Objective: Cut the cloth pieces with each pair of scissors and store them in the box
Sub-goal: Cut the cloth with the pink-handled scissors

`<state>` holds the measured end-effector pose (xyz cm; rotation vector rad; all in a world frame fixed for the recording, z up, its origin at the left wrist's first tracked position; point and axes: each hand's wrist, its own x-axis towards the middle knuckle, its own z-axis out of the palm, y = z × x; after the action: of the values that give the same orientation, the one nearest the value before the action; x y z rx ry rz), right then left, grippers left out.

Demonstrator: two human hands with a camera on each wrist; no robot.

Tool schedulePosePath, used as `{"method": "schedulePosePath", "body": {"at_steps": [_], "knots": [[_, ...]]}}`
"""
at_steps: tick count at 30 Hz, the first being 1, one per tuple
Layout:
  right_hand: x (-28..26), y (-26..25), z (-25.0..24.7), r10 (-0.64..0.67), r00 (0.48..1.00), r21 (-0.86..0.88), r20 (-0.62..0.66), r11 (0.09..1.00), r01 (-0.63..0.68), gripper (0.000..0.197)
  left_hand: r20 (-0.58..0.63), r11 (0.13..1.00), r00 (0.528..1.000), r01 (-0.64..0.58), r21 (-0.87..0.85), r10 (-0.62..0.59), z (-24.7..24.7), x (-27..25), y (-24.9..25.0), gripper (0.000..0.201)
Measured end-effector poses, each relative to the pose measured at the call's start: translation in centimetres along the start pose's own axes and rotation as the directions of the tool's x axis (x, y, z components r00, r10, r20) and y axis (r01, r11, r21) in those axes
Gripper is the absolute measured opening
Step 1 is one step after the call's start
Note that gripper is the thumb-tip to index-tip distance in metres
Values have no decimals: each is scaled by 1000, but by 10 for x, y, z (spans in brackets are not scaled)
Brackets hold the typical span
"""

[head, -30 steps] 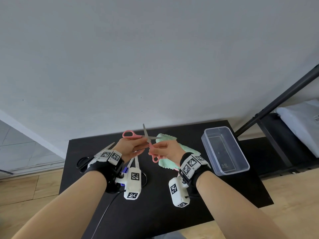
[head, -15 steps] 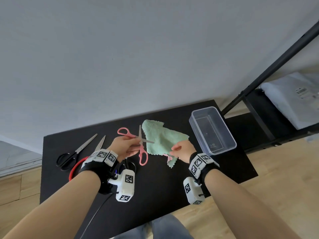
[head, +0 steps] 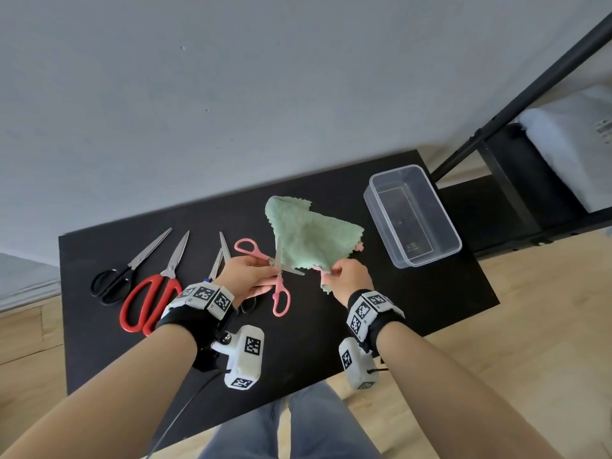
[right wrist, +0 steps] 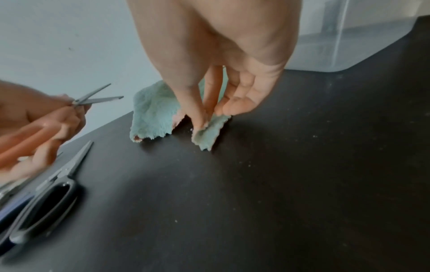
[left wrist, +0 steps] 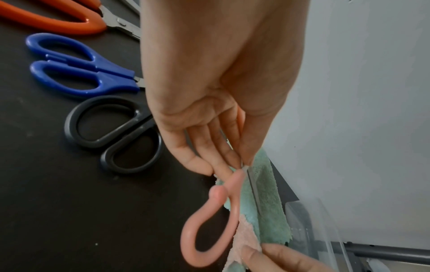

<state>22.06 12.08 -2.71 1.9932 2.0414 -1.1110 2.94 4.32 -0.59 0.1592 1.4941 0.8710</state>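
My left hand point(head: 263, 271) pinches the pink scissors point(head: 280, 298) near their pivot, blades apart, one handle loop point(left wrist: 209, 230) hanging free. The blade tips point(right wrist: 100, 98) point toward the green cloth point(head: 308, 236), which has a pink underside. The cloth lies on the black table point(head: 331, 332) in the middle. My right hand point(head: 334, 272) pinches its near corner point(right wrist: 209, 128) between thumb and fingers and holds that corner slightly raised. The clear plastic box point(head: 410, 213) stands to the right of the cloth.
Black scissors point(head: 112, 279), red scissors point(head: 149, 299) and a slim pair point(head: 220, 256) lie in a row at the table's left. Blue-handled point(left wrist: 81, 70) and dark-handled point(left wrist: 114, 134) scissors lie under my left hand. A black rack point(head: 496, 127) stands to the right.
My right hand let go of the pink scissors, moved right and took hold of the cloth's near corner. My left hand keeps the scissors. The head view has tilted down.
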Motion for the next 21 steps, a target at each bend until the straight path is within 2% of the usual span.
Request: {"method": "schedulePosePath", "body": {"at_steps": [4, 8, 11, 15, 19, 21], "knots": [[0, -4, -7, -11, 999, 59, -30, 998, 13, 11, 3, 1000, 1000, -19, 10, 19, -2, -4, 0, 11], [-3, -18, -23, -85, 995, 147, -47, 985, 91, 10, 17, 994, 997, -78, 77, 77, -6, -13, 9, 9], [-5, -35, -37, -146, 989, 307, 11, 942, 136, 13, 39, 987, 992, -126, 103, 122, -9, -20, 22, 11], [0, -59, -51, -233, 971, 337, 44, 919, 206, 7, 80, 974, 980, -189, 123, 180, -11, -31, 40, 14], [-4, -83, -58, -266, 960, 427, 90, 881, 204, 25, 108, 964, 967, -244, 109, 232, -11, -40, 53, 18], [-8, -96, -60, -276, 949, 493, 153, 853, 168, 24, 103, 960, 961, -265, 93, 256, -13, -43, 57, 19]]}}
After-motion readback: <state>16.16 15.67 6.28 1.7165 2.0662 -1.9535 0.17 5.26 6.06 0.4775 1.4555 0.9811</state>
